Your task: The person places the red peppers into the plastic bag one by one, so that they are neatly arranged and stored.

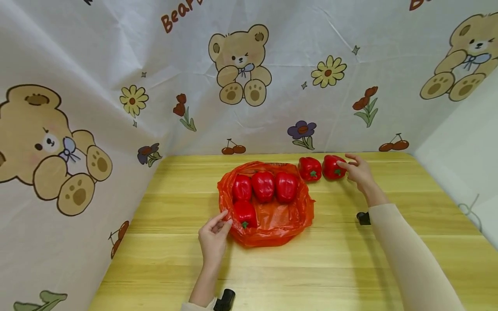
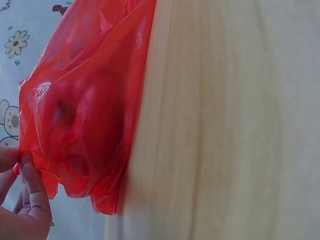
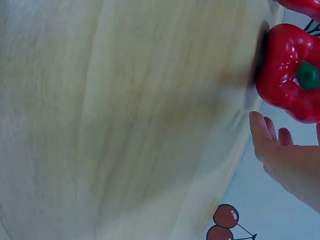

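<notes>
A thin red plastic bag (image 1: 288, 235) lies spread wide on the table, with several red bell peppers (image 1: 263, 186) inside it. At the bag's left rim my left hand (image 1: 215, 237) pinches the plastic between thumb and fingers; the left wrist view shows this hand (image 2: 27, 200) at the bag's edge, with a pepper showing dimly through the film. Two more red peppers sit outside, behind the bag to the right. My right hand (image 1: 362, 176) is at the farther-right pepper (image 1: 332, 167), fingers spread beside it. In the right wrist view, its fingertips lie just below that pepper (image 3: 287, 75).
The other loose pepper (image 1: 310, 169) stands between the bag and the right-hand one. A wooden table (image 1: 163, 259) carries everything. White cloth printed with bears and flowers (image 1: 284, 65) hangs behind the table and along its left side.
</notes>
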Demonstrator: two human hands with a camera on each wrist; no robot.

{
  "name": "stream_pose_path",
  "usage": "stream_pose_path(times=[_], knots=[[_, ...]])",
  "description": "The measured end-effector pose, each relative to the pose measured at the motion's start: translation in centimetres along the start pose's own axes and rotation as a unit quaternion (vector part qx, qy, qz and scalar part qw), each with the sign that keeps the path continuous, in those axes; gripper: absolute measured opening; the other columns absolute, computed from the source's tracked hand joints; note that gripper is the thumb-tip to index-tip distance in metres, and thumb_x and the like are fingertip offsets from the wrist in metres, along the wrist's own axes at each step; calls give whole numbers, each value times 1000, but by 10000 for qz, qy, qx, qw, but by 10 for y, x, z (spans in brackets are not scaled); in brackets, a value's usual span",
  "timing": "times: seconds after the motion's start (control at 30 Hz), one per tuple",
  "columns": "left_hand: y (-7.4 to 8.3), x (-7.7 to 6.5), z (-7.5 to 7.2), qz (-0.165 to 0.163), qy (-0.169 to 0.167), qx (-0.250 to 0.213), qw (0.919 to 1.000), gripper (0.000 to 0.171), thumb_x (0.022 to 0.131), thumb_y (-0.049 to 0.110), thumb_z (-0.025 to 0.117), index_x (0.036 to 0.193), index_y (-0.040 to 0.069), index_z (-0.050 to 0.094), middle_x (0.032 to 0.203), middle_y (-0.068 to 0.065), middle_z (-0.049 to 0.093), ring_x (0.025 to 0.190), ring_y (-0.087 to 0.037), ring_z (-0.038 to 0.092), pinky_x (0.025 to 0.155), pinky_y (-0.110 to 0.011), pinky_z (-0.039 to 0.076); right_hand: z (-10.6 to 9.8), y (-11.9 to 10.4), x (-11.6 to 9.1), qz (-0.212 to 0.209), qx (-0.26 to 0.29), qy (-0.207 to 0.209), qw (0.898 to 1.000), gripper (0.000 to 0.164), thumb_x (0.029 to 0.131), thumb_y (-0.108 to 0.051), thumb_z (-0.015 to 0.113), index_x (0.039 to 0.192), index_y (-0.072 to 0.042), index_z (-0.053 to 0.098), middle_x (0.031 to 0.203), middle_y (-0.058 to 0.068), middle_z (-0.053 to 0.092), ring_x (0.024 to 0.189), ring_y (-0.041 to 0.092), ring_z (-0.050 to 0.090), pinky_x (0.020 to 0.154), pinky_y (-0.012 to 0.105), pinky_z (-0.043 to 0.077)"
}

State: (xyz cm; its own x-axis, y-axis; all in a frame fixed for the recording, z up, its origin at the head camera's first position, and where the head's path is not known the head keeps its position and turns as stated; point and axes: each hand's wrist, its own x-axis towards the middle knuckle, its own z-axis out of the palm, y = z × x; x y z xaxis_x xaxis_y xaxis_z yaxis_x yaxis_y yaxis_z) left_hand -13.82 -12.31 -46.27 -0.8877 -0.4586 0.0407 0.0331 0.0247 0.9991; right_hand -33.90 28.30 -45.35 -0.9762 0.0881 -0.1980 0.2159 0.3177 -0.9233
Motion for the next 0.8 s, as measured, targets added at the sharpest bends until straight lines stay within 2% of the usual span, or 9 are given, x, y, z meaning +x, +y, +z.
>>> stream_pose_path(times=[0.1,0.23,0.33,0.57,0.8], knots=[[1,0,0,5,-17,28,10000,28,83,-5,72,111,-2,72,98,-20,66,75,-4,58,65,-11,50,2,3,3,43,-102,-99,9999,83,96,-45,56,156,-6,15,155,29,21,130,39,39,107,51,41],[1,0,0,-15,6,47,10000,28,83,-5,72,111,-2,73,97,-20,66,75,-5,58,64,-11,50,4,5,5,140,-39,-147,9998,83,96,-44,58,156,-6,15,154,27,23,114,24,46,93,33,52],[1,-1,0,-56,12,52,10000,29,83,-5,72,111,-2,73,97,-19,66,75,-5,58,64,-12,49,6,5,4,229,141,-139,9995,82,95,-41,59,155,-6,16,154,26,24,104,17,50,82,25,55],[1,-1,0,-53,12,58,10000,29,83,-5,72,111,-1,73,98,-19,67,75,-5,58,64,-12,49,6,7,2,200,392,15,9990,83,93,-39,64,154,-5,19,143,21,33,87,11,59,78,23,56],[1,0,-1,-25,33,41,10000,29,82,-6,72,111,-2,73,99,-20,66,75,-4,58,65,-11,50,4,6,-2,176,588,328,9976,80,92,-39,65,152,-5,23,134,14,37,101,17,53,81,25,57]])
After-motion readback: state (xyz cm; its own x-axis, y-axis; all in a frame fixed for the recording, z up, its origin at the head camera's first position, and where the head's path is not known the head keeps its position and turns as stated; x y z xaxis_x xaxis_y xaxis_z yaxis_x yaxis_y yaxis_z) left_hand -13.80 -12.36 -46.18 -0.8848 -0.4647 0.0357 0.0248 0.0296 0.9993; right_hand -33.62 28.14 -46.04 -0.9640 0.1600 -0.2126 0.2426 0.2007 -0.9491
